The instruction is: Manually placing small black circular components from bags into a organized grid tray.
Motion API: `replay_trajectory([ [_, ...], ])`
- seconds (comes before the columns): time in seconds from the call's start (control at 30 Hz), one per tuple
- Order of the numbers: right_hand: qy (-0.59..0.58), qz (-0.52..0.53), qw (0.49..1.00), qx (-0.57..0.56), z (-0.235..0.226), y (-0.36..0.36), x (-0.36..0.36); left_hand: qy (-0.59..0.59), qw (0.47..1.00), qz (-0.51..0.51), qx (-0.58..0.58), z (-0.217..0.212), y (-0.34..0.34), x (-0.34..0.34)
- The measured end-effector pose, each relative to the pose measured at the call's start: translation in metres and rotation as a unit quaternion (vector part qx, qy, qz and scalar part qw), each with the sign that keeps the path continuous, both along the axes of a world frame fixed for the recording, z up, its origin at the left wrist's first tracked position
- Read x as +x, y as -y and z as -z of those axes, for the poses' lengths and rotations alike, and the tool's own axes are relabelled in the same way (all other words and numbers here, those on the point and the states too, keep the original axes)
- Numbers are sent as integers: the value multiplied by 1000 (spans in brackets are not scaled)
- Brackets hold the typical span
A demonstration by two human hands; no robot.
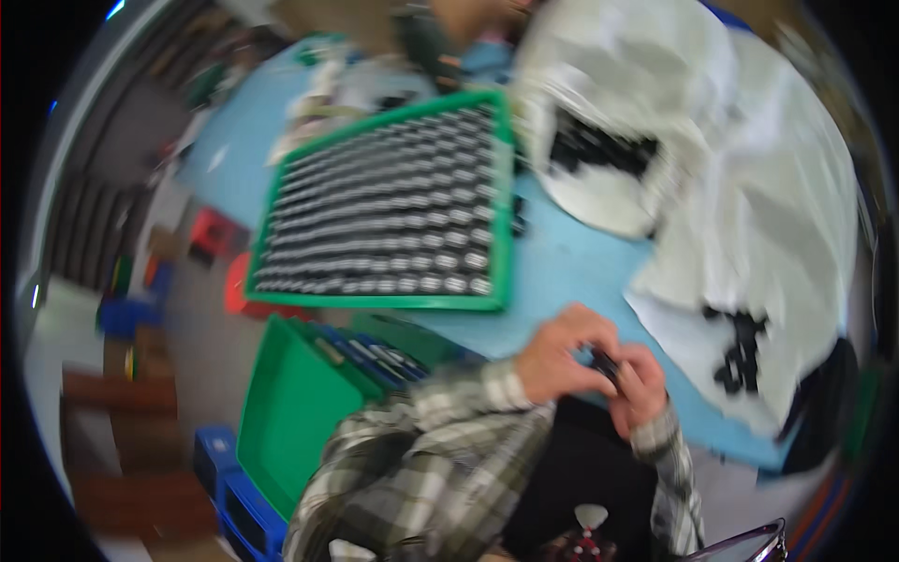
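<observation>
While a green tray (503, 197) sits left of a white sack (740, 215), the left hand (554, 361) and right hand (643, 389), nearly closed, pinch 1 black part (609, 368) between them.

Place: I see a parts workshop | green tray (504, 201) of parts (387, 225) in rows | white sack (637, 70) of black pieces (599, 150) | blue worktable (567, 258) | blue crate (217, 451)

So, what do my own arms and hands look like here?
Your left hand and right hand are ungloved. The left sleeve and right sleeve are long, in olive-grey and white plaid, reaching the wrists. Blur hides finer detail.
</observation>
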State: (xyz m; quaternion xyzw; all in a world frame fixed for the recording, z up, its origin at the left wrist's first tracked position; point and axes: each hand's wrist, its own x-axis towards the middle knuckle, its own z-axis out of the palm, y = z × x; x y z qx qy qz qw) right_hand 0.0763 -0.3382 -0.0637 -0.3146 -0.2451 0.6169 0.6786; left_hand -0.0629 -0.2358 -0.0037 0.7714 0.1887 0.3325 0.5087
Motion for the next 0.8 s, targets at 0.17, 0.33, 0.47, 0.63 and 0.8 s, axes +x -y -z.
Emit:
replay_trajectory([
  [0.17,-3,-53,999,-4,-38,-14,-23,-20,998,-63,19,-25,2,-38],
  [0.33,52,-108,993,-1,-42,-27,-27,-24,976,-215,-20,-66,-32,-125],
  [0.47,73,-102,992,-31,-43,-36,-26,-18,889,-454,-54,-118,-75,-216],
  [0.63,114,-82,986,-86,-40,-49,-35,-73,801,-594,0,-104,-156,-383],
  [0.8,126,-96,980,-121,-32,-51,-45,-142,761,-633,-18,-59,-200,-469],
])
